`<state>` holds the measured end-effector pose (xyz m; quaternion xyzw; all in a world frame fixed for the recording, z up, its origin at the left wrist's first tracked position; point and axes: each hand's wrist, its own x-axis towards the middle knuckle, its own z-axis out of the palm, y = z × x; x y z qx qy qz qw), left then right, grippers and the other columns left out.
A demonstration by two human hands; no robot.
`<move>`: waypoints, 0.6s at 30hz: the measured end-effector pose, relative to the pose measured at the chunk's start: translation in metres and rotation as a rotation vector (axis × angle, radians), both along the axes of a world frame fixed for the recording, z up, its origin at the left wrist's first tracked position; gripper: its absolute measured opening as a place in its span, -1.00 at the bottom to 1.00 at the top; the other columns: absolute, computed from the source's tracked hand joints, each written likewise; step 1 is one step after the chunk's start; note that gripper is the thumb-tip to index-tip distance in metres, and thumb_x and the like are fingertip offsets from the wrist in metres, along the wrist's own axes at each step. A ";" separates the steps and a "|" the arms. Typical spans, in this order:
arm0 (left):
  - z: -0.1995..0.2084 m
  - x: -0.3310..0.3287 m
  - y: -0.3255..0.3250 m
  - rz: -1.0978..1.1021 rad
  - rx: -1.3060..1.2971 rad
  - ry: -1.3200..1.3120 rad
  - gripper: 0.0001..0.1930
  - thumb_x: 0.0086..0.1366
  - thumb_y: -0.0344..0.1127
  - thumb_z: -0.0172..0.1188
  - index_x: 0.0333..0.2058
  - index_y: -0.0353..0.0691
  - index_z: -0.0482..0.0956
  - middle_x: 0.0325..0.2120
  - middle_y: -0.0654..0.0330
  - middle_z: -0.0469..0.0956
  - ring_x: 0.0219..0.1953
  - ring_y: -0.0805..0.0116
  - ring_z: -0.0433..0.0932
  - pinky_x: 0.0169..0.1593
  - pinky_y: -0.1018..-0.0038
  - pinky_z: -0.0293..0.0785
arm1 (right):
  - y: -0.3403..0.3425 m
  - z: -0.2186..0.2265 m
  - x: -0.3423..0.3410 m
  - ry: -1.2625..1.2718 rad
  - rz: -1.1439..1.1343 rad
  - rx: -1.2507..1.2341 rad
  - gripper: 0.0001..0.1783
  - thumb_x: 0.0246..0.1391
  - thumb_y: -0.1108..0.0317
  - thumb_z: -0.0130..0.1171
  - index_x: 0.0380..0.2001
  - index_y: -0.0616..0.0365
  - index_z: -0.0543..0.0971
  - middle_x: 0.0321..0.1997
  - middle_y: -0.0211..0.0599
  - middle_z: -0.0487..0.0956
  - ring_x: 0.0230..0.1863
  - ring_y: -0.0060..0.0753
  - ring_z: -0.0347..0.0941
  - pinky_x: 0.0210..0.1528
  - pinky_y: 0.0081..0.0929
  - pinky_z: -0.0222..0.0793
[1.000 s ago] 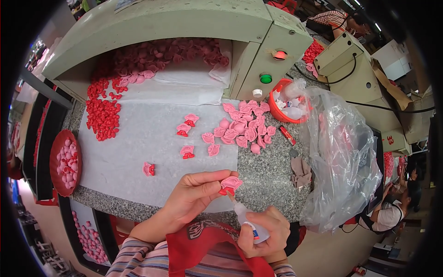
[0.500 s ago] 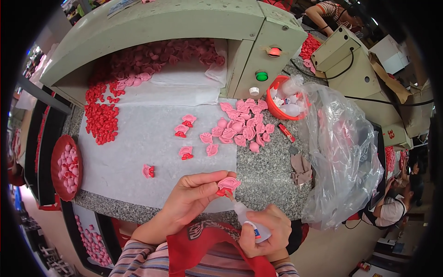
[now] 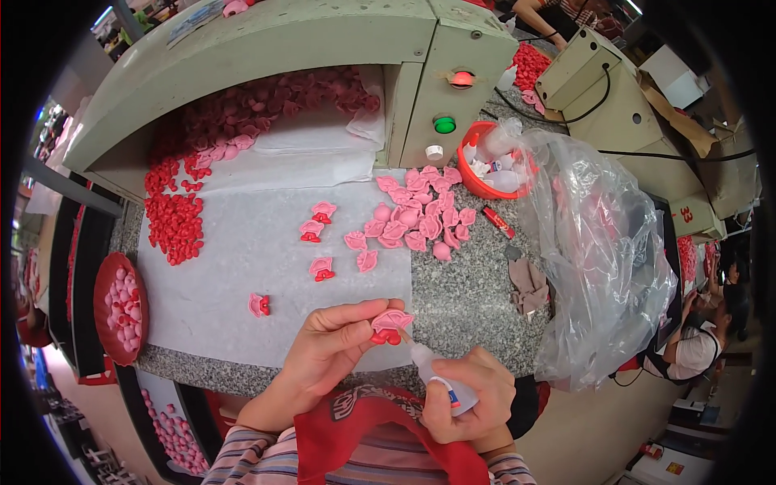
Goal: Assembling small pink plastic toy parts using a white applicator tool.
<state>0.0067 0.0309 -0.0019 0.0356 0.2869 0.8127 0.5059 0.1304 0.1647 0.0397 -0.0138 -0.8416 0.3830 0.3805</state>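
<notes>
My left hand (image 3: 327, 352) pinches a small pink shell-shaped piece (image 3: 394, 319) with a red bow-like piece (image 3: 385, 336) against its lower edge, above the table's near edge. My right hand (image 3: 478, 396) is wrapped round a whitish squeeze bottle (image 3: 427, 362), tilted so its thin nozzle meets the right side of the held pieces. Whether liquid comes out is too small to tell. Beyond my hands, several pink-and-red pairs, such as this joined piece (image 3: 322, 268), lie on white paper (image 3: 218, 339). Loose pink pieces (image 3: 408, 218) are heaped to their right.
Red pieces (image 3: 175, 230) are piled at left, by a grey-green machine (image 3: 307, 36) with more pieces in its opening. A red dish (image 3: 137, 347) stands far left. At right are an orange basket (image 3: 477, 184) of bottles, a red tube (image 3: 499, 222), a cloth scrap (image 3: 529, 287) and a clear plastic bag (image 3: 606, 323).
The view has shifted slightly. The bottle's nozzle has moved from the front of the red piece up to the right edge of the held pieces. Both hands keep their holds.
</notes>
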 end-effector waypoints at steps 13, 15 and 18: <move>-0.002 0.000 -0.001 0.041 0.005 0.029 -0.70 0.14 -0.51 0.08 -0.10 -0.30 0.48 -0.05 -0.13 0.39 -0.01 0.13 0.42 0.03 0.32 0.41 | 0.003 0.002 0.002 -0.024 -0.028 0.001 -0.69 -0.35 0.57 0.14 -0.38 0.29 0.44 -0.61 -0.28 0.52 -0.78 -0.49 0.25 -0.76 -0.62 0.13; -0.003 -0.001 -0.002 0.039 0.016 0.021 -0.70 0.14 -0.51 0.08 -0.10 -0.30 0.47 -0.04 -0.13 0.38 0.00 0.12 0.42 0.03 0.32 0.41 | 0.003 0.001 0.002 -0.015 -0.031 0.001 -0.69 -0.35 0.58 0.14 -0.38 0.29 0.44 -0.60 -0.28 0.52 -0.78 -0.49 0.26 -0.75 -0.61 0.13; -0.003 -0.002 -0.002 0.041 0.029 0.011 -0.69 0.14 -0.51 0.08 -0.09 -0.31 0.46 -0.03 -0.13 0.37 0.00 0.12 0.41 0.04 0.32 0.40 | 0.004 0.000 0.002 -0.009 -0.032 0.002 -0.69 -0.35 0.58 0.14 -0.38 0.29 0.44 -0.60 -0.28 0.52 -0.78 -0.48 0.27 -0.75 -0.61 0.14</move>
